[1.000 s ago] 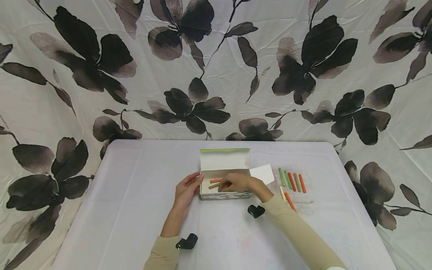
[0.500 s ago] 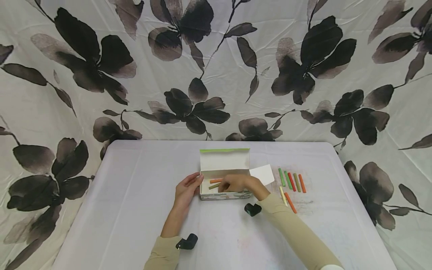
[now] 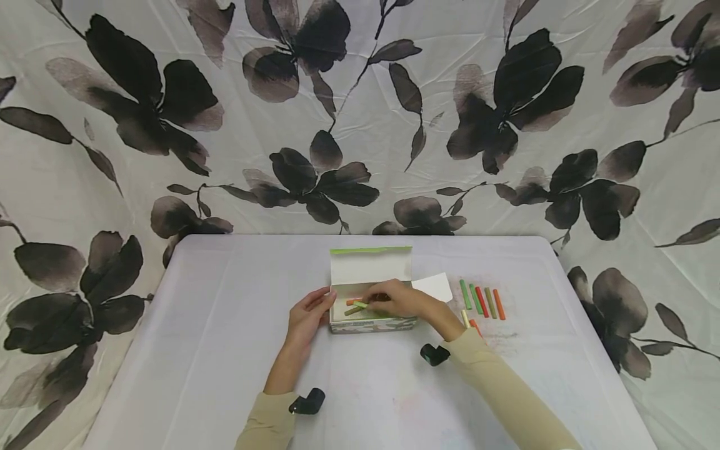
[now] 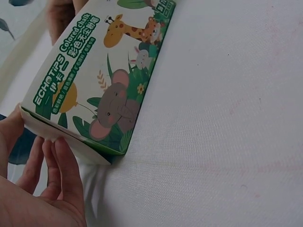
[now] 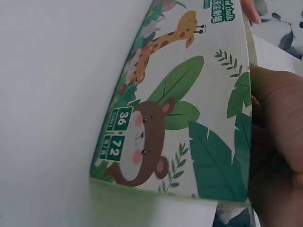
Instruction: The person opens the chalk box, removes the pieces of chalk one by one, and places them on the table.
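Observation:
An open chalk box, printed with cartoon animals in both wrist views, stands mid-table with its lid raised at the back. My left hand holds its left end, thumb at the upper edge and fingers against the end panel. Over the box's opening, my right hand pinches a light green chalk stick. Beneath that stick lie an orange chalk and an olive chalk inside the box. The right hand hides the rest of the interior; in the right wrist view its fingertips disappear behind the box wall.
Right of the box flap, several chalk sticks lie in a row, among them a red one. A pale yellow stick and another orange one lie nearer, partly behind the right sleeve. A floral cloth hangs behind the table.
My right hand has lifted a little inside the box, and a light green chalk now shows at its fingertips. The left hand keeps its hold on the box.

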A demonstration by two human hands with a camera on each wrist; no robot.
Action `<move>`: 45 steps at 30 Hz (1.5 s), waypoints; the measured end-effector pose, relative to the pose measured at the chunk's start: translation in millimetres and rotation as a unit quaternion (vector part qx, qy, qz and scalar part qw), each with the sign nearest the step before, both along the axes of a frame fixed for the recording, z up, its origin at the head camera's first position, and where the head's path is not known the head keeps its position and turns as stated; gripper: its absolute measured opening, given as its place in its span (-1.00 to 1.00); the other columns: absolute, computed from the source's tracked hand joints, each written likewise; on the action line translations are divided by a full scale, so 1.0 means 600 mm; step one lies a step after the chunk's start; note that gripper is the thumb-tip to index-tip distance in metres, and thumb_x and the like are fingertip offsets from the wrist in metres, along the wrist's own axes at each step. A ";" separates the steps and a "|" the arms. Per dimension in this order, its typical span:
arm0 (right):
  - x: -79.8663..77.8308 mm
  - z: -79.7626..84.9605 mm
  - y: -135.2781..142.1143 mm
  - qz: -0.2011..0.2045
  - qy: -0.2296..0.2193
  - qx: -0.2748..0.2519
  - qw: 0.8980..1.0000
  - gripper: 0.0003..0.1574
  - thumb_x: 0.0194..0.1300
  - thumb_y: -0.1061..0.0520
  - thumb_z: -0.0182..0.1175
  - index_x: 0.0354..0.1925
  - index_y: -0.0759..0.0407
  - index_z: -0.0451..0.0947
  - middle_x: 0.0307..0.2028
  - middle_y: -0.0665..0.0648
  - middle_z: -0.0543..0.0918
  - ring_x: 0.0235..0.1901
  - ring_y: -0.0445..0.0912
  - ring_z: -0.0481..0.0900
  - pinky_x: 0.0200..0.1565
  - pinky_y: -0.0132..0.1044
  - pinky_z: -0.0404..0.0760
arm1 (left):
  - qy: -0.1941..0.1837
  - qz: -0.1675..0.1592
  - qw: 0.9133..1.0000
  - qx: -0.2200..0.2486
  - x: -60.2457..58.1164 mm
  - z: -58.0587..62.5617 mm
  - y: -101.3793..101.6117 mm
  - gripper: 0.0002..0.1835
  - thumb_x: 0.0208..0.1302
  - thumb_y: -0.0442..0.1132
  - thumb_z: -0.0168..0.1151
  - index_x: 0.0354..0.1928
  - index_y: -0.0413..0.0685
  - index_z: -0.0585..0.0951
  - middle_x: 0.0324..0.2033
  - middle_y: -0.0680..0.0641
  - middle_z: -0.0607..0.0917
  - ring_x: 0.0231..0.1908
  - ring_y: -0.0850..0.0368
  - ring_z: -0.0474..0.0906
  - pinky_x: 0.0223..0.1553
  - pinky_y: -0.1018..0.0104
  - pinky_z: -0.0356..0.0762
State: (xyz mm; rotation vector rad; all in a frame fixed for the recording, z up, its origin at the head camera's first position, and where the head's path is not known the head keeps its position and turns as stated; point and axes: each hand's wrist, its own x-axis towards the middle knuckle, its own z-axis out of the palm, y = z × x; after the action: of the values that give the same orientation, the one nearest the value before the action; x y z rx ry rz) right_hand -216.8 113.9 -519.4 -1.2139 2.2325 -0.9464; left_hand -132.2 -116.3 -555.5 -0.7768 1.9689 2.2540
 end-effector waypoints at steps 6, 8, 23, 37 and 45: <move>0.008 0.014 0.020 -0.062 -0.023 -0.070 0.995 -0.79 0.41 0.28 0.31 0.00 0.31 0.65 -0.17 0.14 0.73 -0.18 -0.14 0.67 -0.12 -0.33 0.67 | -0.004 0.001 1.000 0.004 -0.001 0.000 -0.002 -0.45 0.24 -0.06 0.53 0.20 -0.15 0.65 -0.16 0.03 0.69 -0.29 0.22 0.62 -0.33 0.47 0.55; 0.009 0.019 0.027 -0.087 -0.020 -0.088 0.992 -0.77 0.40 0.29 0.32 0.01 0.30 0.64 -0.18 0.14 0.73 -0.17 -0.11 0.68 -0.11 -0.31 0.67 | -0.005 0.000 1.000 0.003 -0.001 -0.001 -0.003 -0.45 0.24 -0.05 0.52 0.21 -0.14 0.65 -0.15 0.03 0.70 -0.30 0.22 0.62 -0.33 0.47 0.55; 0.020 0.064 0.102 -0.191 -0.060 -0.152 0.968 -0.66 0.41 0.18 0.35 0.10 0.27 0.63 -0.13 0.16 0.73 -0.14 -0.04 0.70 -0.07 -0.26 0.68 | -0.004 0.000 1.000 -0.001 -0.001 0.000 -0.006 -0.45 0.25 -0.04 0.52 0.20 -0.14 0.64 -0.15 0.03 0.70 -0.30 0.24 0.62 -0.33 0.48 0.56; 0.031 0.096 0.187 -0.263 -0.110 -0.120 0.951 -0.55 0.41 0.11 0.36 0.17 0.28 0.58 -0.07 0.21 0.73 -0.08 -0.03 0.71 -0.08 -0.25 0.68 | -0.016 -0.005 1.000 -0.003 -0.004 0.001 -0.001 -0.46 0.26 -0.03 0.51 0.21 -0.09 0.64 -0.11 0.01 0.69 -0.27 0.20 0.63 -0.31 0.46 0.57; 0.040 0.099 0.233 -0.290 -0.125 -0.123 0.941 -0.55 0.41 0.12 0.35 0.16 0.32 0.55 -0.08 0.25 0.73 -0.14 -0.10 0.74 -0.08 -0.21 0.71 | -0.016 -0.007 1.000 0.000 -0.006 0.000 -0.002 -0.44 0.25 -0.02 0.52 0.22 -0.10 0.64 -0.10 0.00 0.69 -0.24 0.18 0.64 -0.30 0.46 0.58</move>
State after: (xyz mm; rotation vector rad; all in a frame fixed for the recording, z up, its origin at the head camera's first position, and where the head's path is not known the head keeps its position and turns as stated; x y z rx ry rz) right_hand -192.5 253.9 -460.3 -0.4643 2.3430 -1.5412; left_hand -135.6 -117.3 -555.2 -0.7908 1.9549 2.2196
